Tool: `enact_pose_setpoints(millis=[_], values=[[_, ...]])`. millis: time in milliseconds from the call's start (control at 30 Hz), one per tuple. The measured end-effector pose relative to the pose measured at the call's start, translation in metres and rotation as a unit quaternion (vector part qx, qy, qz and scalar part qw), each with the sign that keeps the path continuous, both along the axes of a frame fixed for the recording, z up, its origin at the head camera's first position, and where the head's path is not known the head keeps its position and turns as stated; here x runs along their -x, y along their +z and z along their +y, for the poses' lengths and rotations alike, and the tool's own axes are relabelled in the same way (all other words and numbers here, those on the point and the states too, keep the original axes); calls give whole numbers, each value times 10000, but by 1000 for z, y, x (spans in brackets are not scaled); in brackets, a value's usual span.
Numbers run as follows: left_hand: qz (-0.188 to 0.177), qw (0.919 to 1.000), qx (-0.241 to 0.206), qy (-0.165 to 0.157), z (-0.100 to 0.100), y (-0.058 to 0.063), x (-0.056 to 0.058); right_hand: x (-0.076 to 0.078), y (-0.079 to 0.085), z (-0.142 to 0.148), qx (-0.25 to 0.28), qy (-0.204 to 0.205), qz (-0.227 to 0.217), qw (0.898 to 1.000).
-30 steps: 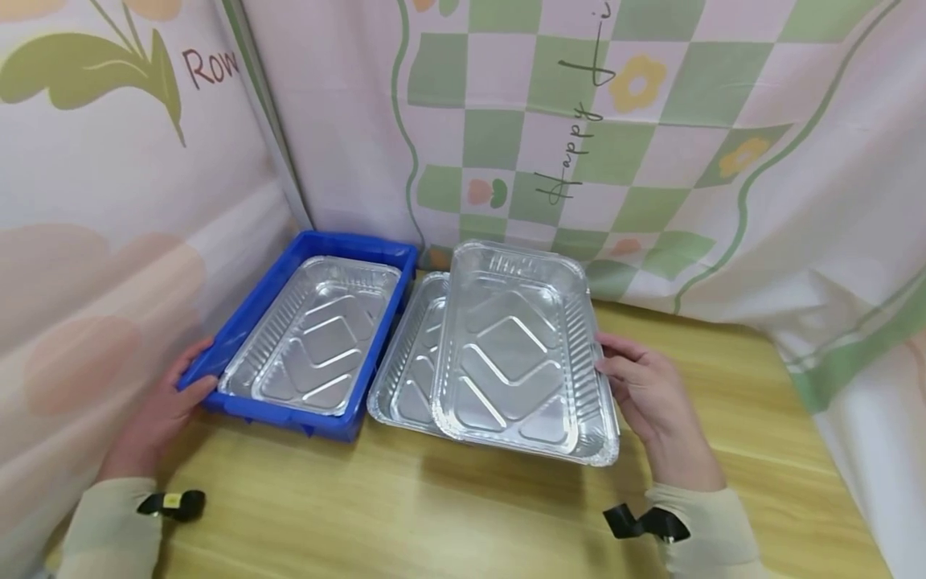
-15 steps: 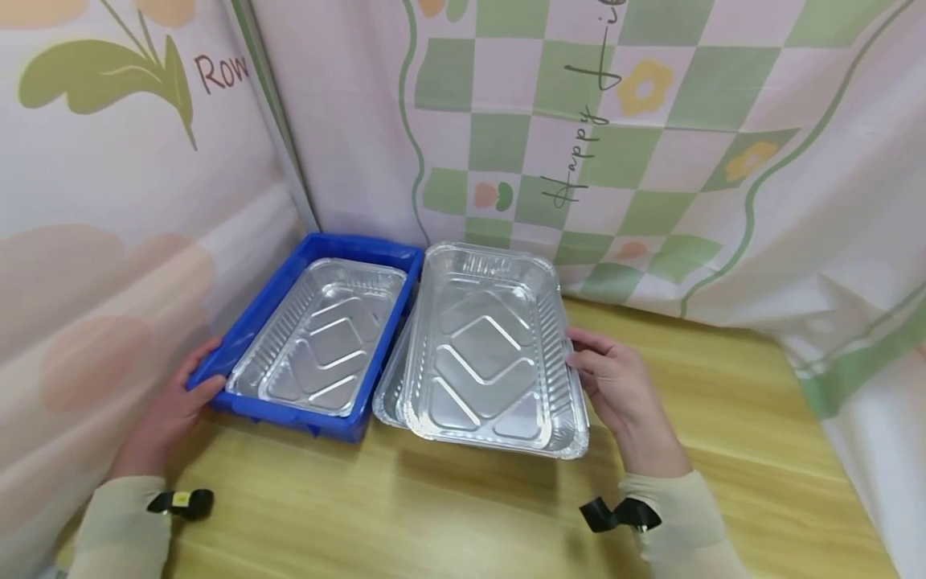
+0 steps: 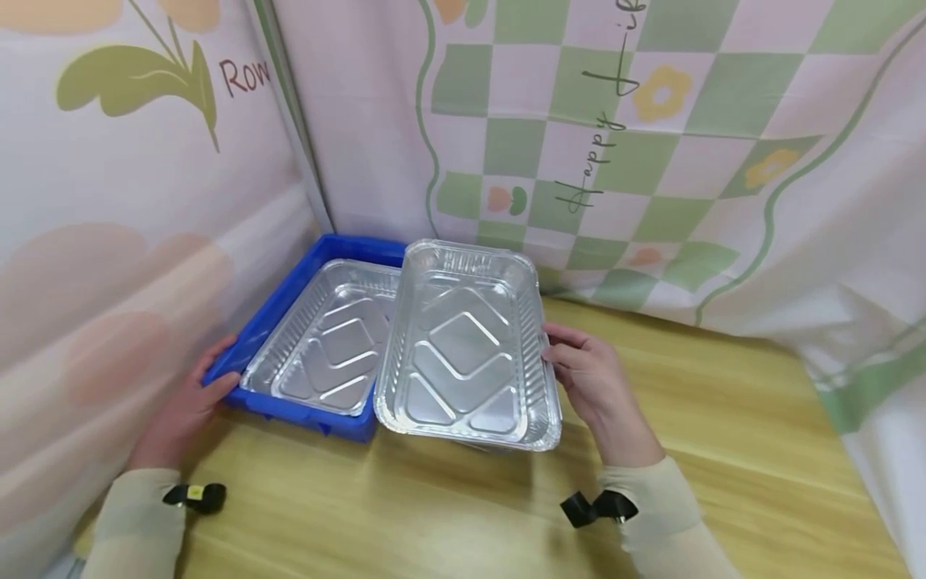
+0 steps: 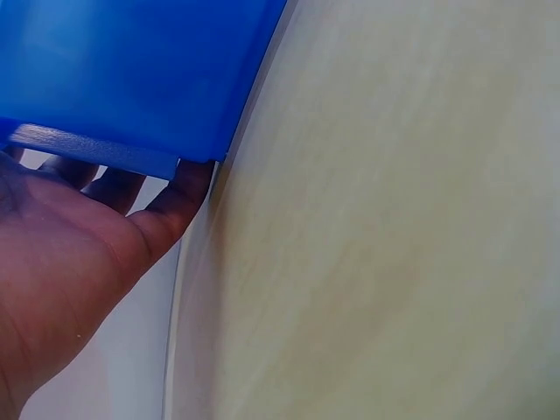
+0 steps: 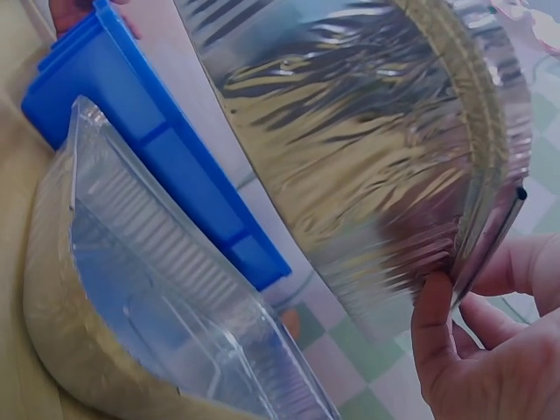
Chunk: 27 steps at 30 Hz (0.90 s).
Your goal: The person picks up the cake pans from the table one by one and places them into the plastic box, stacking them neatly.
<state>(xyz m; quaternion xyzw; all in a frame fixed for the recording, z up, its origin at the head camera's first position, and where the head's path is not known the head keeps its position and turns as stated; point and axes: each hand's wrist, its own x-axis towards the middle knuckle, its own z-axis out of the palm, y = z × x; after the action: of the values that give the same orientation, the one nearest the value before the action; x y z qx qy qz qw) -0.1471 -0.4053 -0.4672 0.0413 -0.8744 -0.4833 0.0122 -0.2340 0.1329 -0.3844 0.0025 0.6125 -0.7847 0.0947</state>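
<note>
My left hand (image 3: 181, 410) grips the near-left corner of a blue plastic bin (image 3: 311, 415); its fingers tuck behind the blue lip (image 4: 96, 150) in the left wrist view. Inside the bin lies a foil tray (image 3: 343, 342). With thumb and fingers, my right hand (image 3: 596, 390) pinches the right rim of a second foil tray (image 3: 463, 346), held raised and slightly tilted. Its left edge overlaps the bin's right side in the head view. Below it, a third foil tray (image 5: 52, 289) stands on the table, mostly hidden from the head camera but plain in the right wrist view.
A wood-patterned table (image 3: 347, 507) lies under everything. Patterned curtains close off the back (image 3: 521, 145) and the left side (image 3: 145, 241), the left one close beside my left hand. The bin stands near the corner where they meet.
My right hand has carried the raised foil tray leftward, from over the tray on the table to the bin's right edge. My left hand has stayed on the bin's corner.
</note>
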Motion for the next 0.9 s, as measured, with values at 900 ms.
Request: enact_pose_setpoints(millis=[900], values=[[232,9993,-127,-255,-1,0,-4,21,0,-134,264,-376,-114,9989]])
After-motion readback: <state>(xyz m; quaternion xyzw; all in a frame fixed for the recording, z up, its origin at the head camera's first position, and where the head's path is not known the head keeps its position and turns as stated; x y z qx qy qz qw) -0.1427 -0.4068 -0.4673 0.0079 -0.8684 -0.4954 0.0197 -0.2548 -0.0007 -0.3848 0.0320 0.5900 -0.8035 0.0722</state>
